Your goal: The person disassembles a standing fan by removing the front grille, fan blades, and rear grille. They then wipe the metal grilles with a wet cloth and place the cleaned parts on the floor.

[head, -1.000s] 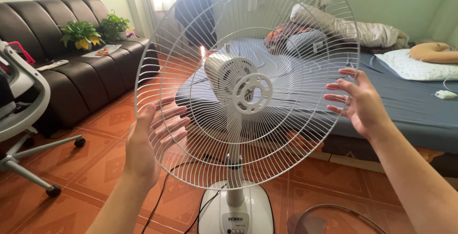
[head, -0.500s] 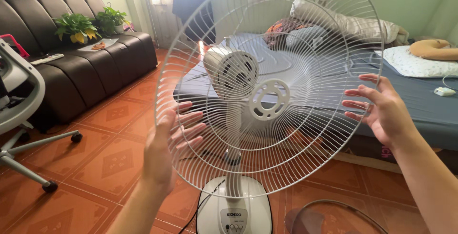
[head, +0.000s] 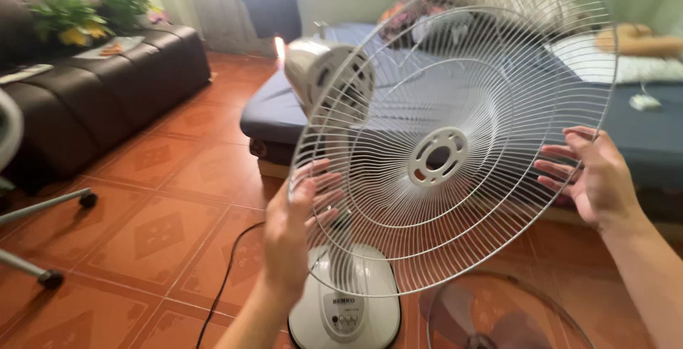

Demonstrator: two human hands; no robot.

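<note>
Grille (head: 455, 100) shifted right, off motor (head: 320, 71); left hand (head: 295, 224), right hand (head: 594, 178) spread, palms clamping opposite rim edges for balance.

Orange tiled floor (head: 171, 199) under the fan's base

The white fan base (head: 346, 299) stands on the patterned tiles just below the left hand's fingers (head: 318, 191), with a black cable (head: 222, 285) trailing off to their left. A translucent fan blade (head: 498, 313) lies on the floor below the right hand's fingers (head: 562, 171). Far left of the fingers, chair casters (head: 50, 278) rest on the tiles.
</note>
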